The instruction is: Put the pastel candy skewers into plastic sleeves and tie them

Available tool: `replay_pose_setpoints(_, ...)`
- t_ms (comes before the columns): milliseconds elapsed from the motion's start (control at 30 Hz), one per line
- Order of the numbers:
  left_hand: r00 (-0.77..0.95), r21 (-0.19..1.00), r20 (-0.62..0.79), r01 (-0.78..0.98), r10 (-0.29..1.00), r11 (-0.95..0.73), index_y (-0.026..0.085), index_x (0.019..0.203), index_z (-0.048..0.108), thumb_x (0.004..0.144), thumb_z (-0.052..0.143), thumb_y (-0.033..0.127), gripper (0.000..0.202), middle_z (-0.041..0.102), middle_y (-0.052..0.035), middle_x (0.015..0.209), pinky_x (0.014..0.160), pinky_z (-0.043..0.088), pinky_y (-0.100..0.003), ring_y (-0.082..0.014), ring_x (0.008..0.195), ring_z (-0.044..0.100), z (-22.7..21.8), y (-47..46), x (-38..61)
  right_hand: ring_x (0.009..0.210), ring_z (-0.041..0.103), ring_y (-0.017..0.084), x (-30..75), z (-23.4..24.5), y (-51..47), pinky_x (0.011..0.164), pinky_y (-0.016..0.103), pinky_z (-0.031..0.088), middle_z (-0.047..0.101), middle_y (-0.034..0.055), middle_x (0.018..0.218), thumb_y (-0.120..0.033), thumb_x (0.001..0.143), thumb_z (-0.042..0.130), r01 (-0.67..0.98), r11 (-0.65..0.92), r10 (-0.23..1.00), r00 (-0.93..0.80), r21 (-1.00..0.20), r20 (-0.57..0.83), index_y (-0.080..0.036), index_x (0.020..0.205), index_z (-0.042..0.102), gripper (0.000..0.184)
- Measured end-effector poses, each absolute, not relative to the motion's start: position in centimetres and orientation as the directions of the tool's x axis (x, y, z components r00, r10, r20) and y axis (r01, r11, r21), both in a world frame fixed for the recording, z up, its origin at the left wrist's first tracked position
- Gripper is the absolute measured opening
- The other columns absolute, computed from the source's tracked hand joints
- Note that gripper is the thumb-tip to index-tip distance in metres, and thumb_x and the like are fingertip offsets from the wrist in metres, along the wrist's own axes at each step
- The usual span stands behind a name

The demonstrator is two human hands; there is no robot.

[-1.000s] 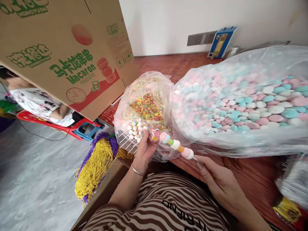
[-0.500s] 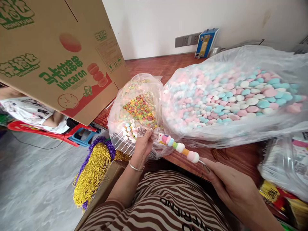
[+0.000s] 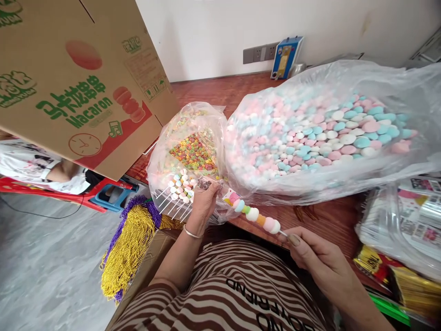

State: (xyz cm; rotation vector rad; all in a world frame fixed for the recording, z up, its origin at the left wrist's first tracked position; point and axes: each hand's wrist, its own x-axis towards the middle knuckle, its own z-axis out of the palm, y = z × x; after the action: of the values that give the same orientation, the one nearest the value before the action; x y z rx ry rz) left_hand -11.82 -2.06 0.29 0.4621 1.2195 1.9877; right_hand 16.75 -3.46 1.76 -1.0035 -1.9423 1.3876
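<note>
Candy skewer (image 3: pixel 255 214) sits low centre of frame, tilted, top end up-left, bare stick end down-right. Threaded on it: pink, blue, green, white, orange, pink and white pieces. It hangs over the near edge of the tabletop (image 3: pixel 220 92), not resting on it.

Right hand (image 3: pixel 317 259), lower right: grip pinched on the bare stick end, thumb and forefinger pressed together around it.

Left hand (image 3: pixel 203 204), centre: grip closed around a fanned bundle of skewers (image 3: pixel 179 188), candy heads up-left, white sticks splayed down-left. Its fingertips are just beside the top end of the candy skewer; contact cannot be told. Thin bracelet (image 3: pixel 191 233) on the wrist.

Behind the left hand: open clear bag of coloured ring candy (image 3: pixel 193 154). Right of it, touching: big clear bag of pastel round candies (image 3: pixel 327 133), filling the upper right.

Upper left: cardboard box (image 3: pixel 79 82) printed "Macaron". Lower left: gold and purple bead strands (image 3: pixel 127 248). Far right: packets in plastic (image 3: pixel 406 220).
</note>
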Motion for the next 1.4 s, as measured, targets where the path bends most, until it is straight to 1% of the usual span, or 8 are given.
replay_pose_setpoints(333, -0.593, 0.868, -0.156, -0.464, 0.790, -0.177, 0.016, 0.061, 0.064, 0.055, 0.097, 0.031, 0.037, 0.059, 0.0058, 0.054, 0.051, 0.042, -0.019, -0.0060, 0.050, 0.051, 0.8, -2.1, -10.7, 0.061, 0.061, 0.012, 16.3, 1.2, -4.0, 0.058, 0.020, 0.046, 0.070, -0.0022, 0.077, -0.029, 0.099, 0.058, 0.324, 0.412, 0.862, -0.441, -0.851, 0.250, -0.024, 0.096, 0.068, 0.012)
replay_pose_setpoints(533, -0.481, 0.681, -0.260, -0.706, 0.837, -0.193, 0.015, 0.079, 0.071, 0.066, 0.091, 0.024, 0.025, 0.073, -0.0031, 0.086, 0.084, 0.058, -0.030, -0.0155, 0.081, 0.071, 1.5, -1.5, -8.8, 0.054, 0.051, 0.012, 16.0, 0.6, -4.2, 0.050, 0.023, 0.038, 0.057, -0.0028, 0.062, -0.039, 0.103, 0.052, 0.300, 0.249, 0.889, -0.449, -0.921, 0.094, -0.021, 0.087, 0.065, 0.027)
replay_pose_setpoints(700, -0.353, 0.488, -0.281, -0.853, 0.892, -0.183, 0.015, 0.080, 0.064, 0.088, 0.073, 0.015, 0.012, 0.055, 0.0051, 0.070, 0.075, 0.055, -0.020, -0.0021, 0.056, 0.051, 2.9, -0.9, -6.9, 0.049, 0.043, 0.011, 14.6, -0.1, -5.1, 0.048, 0.024, 0.035, 0.048, -0.0049, 0.057, -0.044, 0.105, 0.048, 0.234, 0.069, 0.895, -0.445, -0.970, -0.044, -0.019, 0.089, 0.064, 0.034)
replay_pose_setpoints(933, -0.338, 0.442, -0.419, -0.887, 0.843, -0.135, 0.016, 0.088, 0.065, 0.090, 0.074, 0.021, 0.010, 0.044, 0.0079, 0.065, 0.065, 0.051, -0.018, -0.0027, 0.054, 0.046, 3.0, -0.1, -5.5, 0.060, 0.061, 0.016, 13.2, -2.1, -5.2, 0.062, 0.029, 0.047, 0.068, 0.0015, 0.069, -0.023, 0.100, 0.056, 0.465, 0.630, 0.776, -0.358, -0.622, 0.519, -0.021, 0.094, 0.065, 0.011)
replay_pose_setpoints(1067, -0.316, 0.446, -0.449, -0.890, 0.836, -0.096, 0.015, 0.087, 0.065, 0.090, 0.073, 0.021, 0.010, 0.046, 0.0068, 0.067, 0.067, 0.050, -0.018, -0.0035, 0.057, 0.048, 2.5, -0.1, -4.8, 0.054, 0.057, 0.015, 13.0, -2.4, -4.6, 0.065, 0.031, 0.046, 0.068, 0.0008, 0.064, -0.014, 0.096, 0.058, 0.499, 0.744, 0.657, -0.425, -0.444, 0.623, -0.021, 0.093, 0.066, 0.011)
replay_pose_setpoints(1233, -0.277, 0.465, -0.336, -0.880, 0.900, -0.097, 0.016, 0.098, 0.068, 0.085, 0.080, 0.028, 0.021, 0.044, 0.0076, 0.067, 0.068, 0.050, -0.021, -0.0043, 0.058, 0.048, 2.1, -0.4, -4.4, 0.045, 0.049, 0.013, 12.6, -1.2, -4.8, 0.047, 0.027, 0.036, 0.057, -0.0022, 0.055, -0.040, 0.103, 0.049, 0.265, 0.227, 0.915, -0.388, -0.937, 0.112, -0.021, 0.086, 0.062, 0.028)
replay_pose_setpoints(1333, -0.263, 0.489, -0.284, -0.867, 0.922, -0.096, 0.017, 0.101, 0.068, 0.085, 0.081, 0.031, 0.025, 0.044, 0.0077, 0.068, 0.068, 0.050, -0.022, -0.0046, 0.057, 0.046, 1.9, -0.5, -4.4, 0.035, 0.028, 0.010, 12.3, -0.8, -5.0, 0.040, 0.025, 0.030, 0.032, -0.0109, 0.042, -0.056, 0.103, 0.044, 0.047, -0.282, 0.831, -0.487, -0.958, -0.269, -0.022, 0.084, 0.058, 0.042)
replay_pose_setpoints(1400, -0.257, 0.497, -0.284, -0.863, 0.924, -0.087, 0.017, 0.100, 0.068, 0.085, 0.080, 0.031, 0.023, 0.044, 0.0076, 0.067, 0.068, 0.051, -0.022, -0.0049, 0.057, 0.046, 1.8, -0.5, -4.4, 0.038, 0.030, 0.010, 12.1, -1.0, -4.9, 0.043, 0.025, 0.032, 0.034, -0.0099, 0.044, -0.057, 0.102, 0.047, 0.051, -0.251, 0.851, -0.465, -0.967, -0.245, -0.021, 0.085, 0.059, 0.042)
